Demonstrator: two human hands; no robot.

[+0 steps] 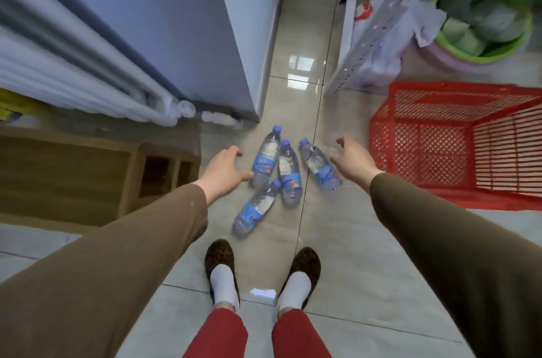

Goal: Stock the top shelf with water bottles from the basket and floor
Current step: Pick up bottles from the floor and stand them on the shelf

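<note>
4 water bottles are lying on their sides on the glossy tiled floor (337, 240) in the middle of the frame, just above the person's feet. The left bottle (266, 157) and the middle bottle (289, 173) are lying side by side, caps pointing up the frame and bodies touching; the right bottle (319, 165) is angling away toward the lower right, and the lower bottle (254, 211) is slanting down to the left with its cap tucked against the middle one. The red basket (457, 143) is sitting at the right edge, tipped on its side, and appears to be holding nothing.

The left hand (224, 170) is reaching in with fingers spread and relaxed, gripping nothing, its fingertips close beside the left bottle. The right hand (350, 157) is hovering likewise, fingers loose, near the right bottle.

These bottles look full, so each is probably weighing moderately heavy for 1 hand. The thin clear plastic is likely flexing under pressure, and a round body is prone to rolling on slick tile. Wrapping the fingers around the labelled mid-body seems the safest hold.
</note>
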